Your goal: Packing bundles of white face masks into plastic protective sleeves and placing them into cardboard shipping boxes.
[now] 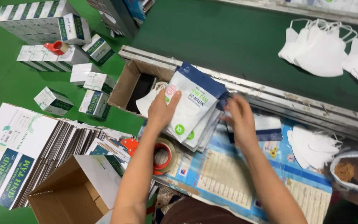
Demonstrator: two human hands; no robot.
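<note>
Gripping the stack of bagged face masks (195, 108) above the blue printed sheet (224, 174), your left hand (161, 110) is clamping its near face; your right hand (239, 118) is blurred, grip unclear. Be squaring edges evenly, keeping pouches aligned.

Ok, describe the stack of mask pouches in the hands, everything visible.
The pouches are flat, glossy packets, white with a dark blue top band and small green round marks low down. Several lie fanned in a loose, tilted stack above a printed blue sheet. The left hand presses on the top one; the right hand grips the stack's right edge. A white mask seems to peek out at the left.
</note>
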